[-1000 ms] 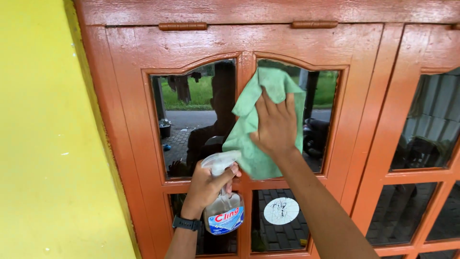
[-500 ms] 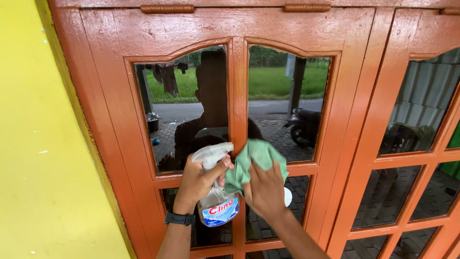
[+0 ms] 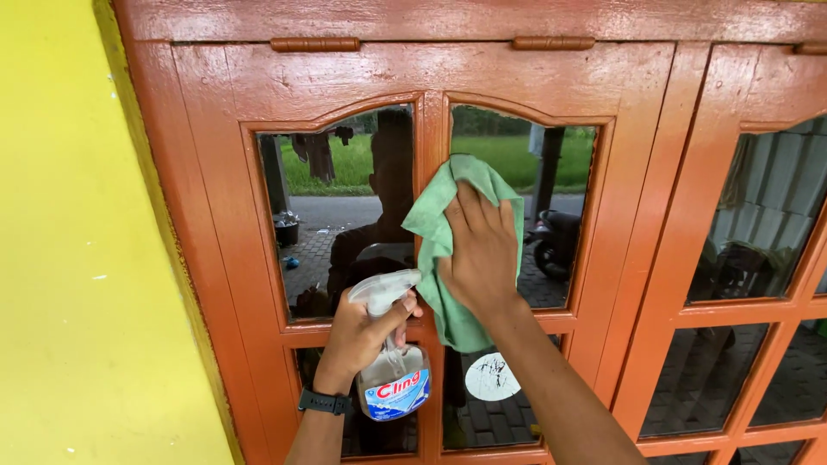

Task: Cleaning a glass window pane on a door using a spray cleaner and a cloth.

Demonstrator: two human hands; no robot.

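Note:
My right hand (image 3: pixel 479 254) presses a green cloth (image 3: pixel 439 232) flat against the upper right glass pane (image 3: pixel 560 189) of an orange wooden window frame (image 3: pixel 431 73). The cloth also hangs over the middle bar between the two upper panes. My left hand (image 3: pixel 362 336), with a black watch on the wrist, grips a clear spray bottle (image 3: pixel 392 370) with a white trigger head and a blue and red label. The bottle is held upright in front of the lower left pane, just left of the cloth.
A yellow wall (image 3: pixel 69 258) borders the window on the left. A second orange window leaf (image 3: pixel 689 215) with several panes stands to the right. A round white sticker (image 3: pixel 491 376) sits on the lower right pane. The glass reflects a person, a yard and a scooter.
My right hand has slid the cloth up from the lower crossbar onto the upper right pane. One second ago it was higher still. The left hand has kept the bottle in about the same place.

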